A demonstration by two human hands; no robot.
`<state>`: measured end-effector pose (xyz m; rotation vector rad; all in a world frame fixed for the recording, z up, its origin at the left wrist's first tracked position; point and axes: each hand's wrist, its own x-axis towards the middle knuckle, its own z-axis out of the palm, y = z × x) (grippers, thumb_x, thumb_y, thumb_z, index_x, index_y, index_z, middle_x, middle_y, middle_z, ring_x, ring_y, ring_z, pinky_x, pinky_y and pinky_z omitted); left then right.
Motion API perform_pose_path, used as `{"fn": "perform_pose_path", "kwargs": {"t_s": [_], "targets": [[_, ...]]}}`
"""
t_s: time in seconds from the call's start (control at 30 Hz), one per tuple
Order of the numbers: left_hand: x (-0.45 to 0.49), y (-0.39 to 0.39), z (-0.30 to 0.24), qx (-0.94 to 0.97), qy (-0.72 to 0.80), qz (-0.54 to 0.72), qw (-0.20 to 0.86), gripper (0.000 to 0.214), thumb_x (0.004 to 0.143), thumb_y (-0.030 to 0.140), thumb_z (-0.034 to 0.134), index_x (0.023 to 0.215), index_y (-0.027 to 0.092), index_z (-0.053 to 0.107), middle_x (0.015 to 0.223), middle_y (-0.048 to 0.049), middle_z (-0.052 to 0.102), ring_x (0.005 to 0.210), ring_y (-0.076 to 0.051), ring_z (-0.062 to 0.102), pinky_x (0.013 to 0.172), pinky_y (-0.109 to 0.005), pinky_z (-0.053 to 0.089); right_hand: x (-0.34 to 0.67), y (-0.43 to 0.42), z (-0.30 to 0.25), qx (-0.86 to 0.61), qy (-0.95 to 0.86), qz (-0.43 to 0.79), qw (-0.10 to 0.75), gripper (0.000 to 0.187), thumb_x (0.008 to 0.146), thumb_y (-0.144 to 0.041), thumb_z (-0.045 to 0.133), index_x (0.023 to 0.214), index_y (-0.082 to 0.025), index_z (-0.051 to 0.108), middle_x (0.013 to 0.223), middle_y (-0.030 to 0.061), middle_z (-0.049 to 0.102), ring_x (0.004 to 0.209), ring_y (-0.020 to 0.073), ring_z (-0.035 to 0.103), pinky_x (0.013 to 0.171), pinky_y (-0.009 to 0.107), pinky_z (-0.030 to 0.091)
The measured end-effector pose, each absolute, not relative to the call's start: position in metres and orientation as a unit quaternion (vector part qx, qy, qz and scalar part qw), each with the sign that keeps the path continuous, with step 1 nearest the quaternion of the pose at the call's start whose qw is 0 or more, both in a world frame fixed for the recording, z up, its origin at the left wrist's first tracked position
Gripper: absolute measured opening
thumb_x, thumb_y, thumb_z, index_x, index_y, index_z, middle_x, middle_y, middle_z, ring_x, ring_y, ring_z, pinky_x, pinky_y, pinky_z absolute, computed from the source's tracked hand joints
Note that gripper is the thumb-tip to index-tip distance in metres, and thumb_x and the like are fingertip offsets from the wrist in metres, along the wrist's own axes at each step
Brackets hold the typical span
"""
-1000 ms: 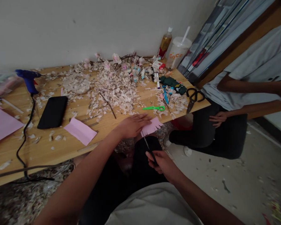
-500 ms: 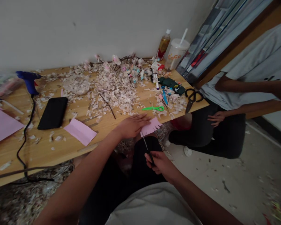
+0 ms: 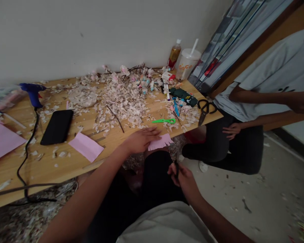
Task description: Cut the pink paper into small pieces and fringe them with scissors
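Nearest the camera, the right hand (image 3: 182, 175) is curled into a loose fist around small dark scissors (image 3: 176, 168), held off the bench edge over the lap; only a sliver of the tool shows between the fingers, and I cannot tell whether the blades are parted. Just beyond, the left hand (image 3: 139, 140) lies flat with fingers together, pressing the fringed pink paper (image 3: 160, 141) against the near edge of the wooden bench (image 3: 66, 165), so that the cut side overhangs where blades could reach it. The paper is thin and matte, its free edge slit into short, even tabs.

To the left lies a folded pink sheet (image 3: 86, 146), then a glossy black phone (image 3: 57, 126) and a black cord (image 3: 27, 148) running up to a blue glue gun (image 3: 31, 92). Mid-bench, pale, flaky paper scraps (image 3: 121, 98) lie heaped, with green plastic scissors (image 3: 164, 120) and larger black-handled scissors (image 3: 204, 109) at its right margin.

Against the wall stand an amber bottle (image 3: 173, 54) and a lidded cup with a straw (image 3: 187, 62). On the right another person (image 3: 255, 101) sits, one hand resting on a dark trouser knee.
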<state>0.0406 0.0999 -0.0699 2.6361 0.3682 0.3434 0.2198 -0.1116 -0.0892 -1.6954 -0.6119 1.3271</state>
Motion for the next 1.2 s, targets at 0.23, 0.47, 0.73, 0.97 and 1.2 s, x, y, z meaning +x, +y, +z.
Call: {"fn": "perform_pose_path", "kwargs": {"t_s": [0.23, 0.47, 0.73, 0.97, 1.2], "targets": [[0.040, 0.101, -0.069, 0.955, 0.126, 0.138, 0.232, 0.047, 0.092, 0.015, 0.043, 0.137, 0.028, 0.054, 0.149, -0.0012, 0.047, 0.144, -0.019, 0.031, 0.118, -0.040, 0.027, 0.256, -0.042, -0.072, -0.649, -0.196, 0.538, 0.500, 0.044, 0.068, -0.055, 0.077, 0.090, -0.018, 0.066, 0.097, 0.0100, 0.071, 0.075, 0.0184, 0.067, 0.052, 0.022, 0.045], [0.037, 0.094, -0.055, 0.935, 0.160, 0.174, 0.265, 0.044, 0.094, 0.021, 0.046, 0.136, 0.029, 0.053, 0.143, -0.0030, 0.054, 0.141, -0.020, 0.037, 0.117, -0.044, 0.028, 0.247, -0.016, -0.065, -0.656, -0.242, 0.512, 0.499, 0.035, 0.056, -0.038, 0.084, 0.080, -0.017, 0.068, 0.067, -0.0004, 0.065, 0.055, 0.0117, 0.054, 0.048, 0.021, 0.037], [0.031, -0.003, -0.015, 0.423, 0.455, 0.531, 0.576, 0.045, 0.088, 0.040, 0.062, 0.131, 0.028, 0.054, 0.135, -0.0089, 0.058, 0.122, -0.024, 0.057, 0.102, -0.043, 0.045, 0.215, -0.033, -0.053, -0.562, -0.212, 0.511, 0.614, 0.039, 0.065, -0.039, 0.083, 0.096, -0.019, 0.068, 0.088, 0.0023, 0.072, 0.077, 0.0164, 0.064, 0.070, 0.027, 0.050], [0.048, -0.041, -0.020, 0.168, 0.390, 0.548, 0.720, 0.039, 0.072, 0.028, 0.080, 0.107, 0.016, 0.069, 0.111, -0.0113, 0.072, 0.099, -0.021, 0.068, 0.088, -0.032, 0.052, 0.157, -0.039, -0.039, -0.497, -0.239, 0.574, 0.605, 0.038, 0.068, -0.039, 0.082, 0.097, -0.020, 0.066, 0.099, 0.0049, 0.072, 0.090, 0.0214, 0.066, 0.081, 0.034, 0.053], [0.035, -0.039, -0.022, 0.086, 0.422, 0.606, 0.669, 0.034, 0.069, 0.024, 0.082, 0.100, 0.014, 0.071, 0.100, -0.0091, 0.075, 0.089, -0.020, 0.071, 0.086, -0.032, 0.054, 0.139, -0.043, -0.040, -0.525, -0.294, 0.571, 0.558, 0.033, 0.074, -0.044, 0.077, 0.090, -0.019, 0.064, 0.089, 0.0029, 0.069, 0.082, 0.0169, 0.062, 0.076, 0.027, 0.049]]}}
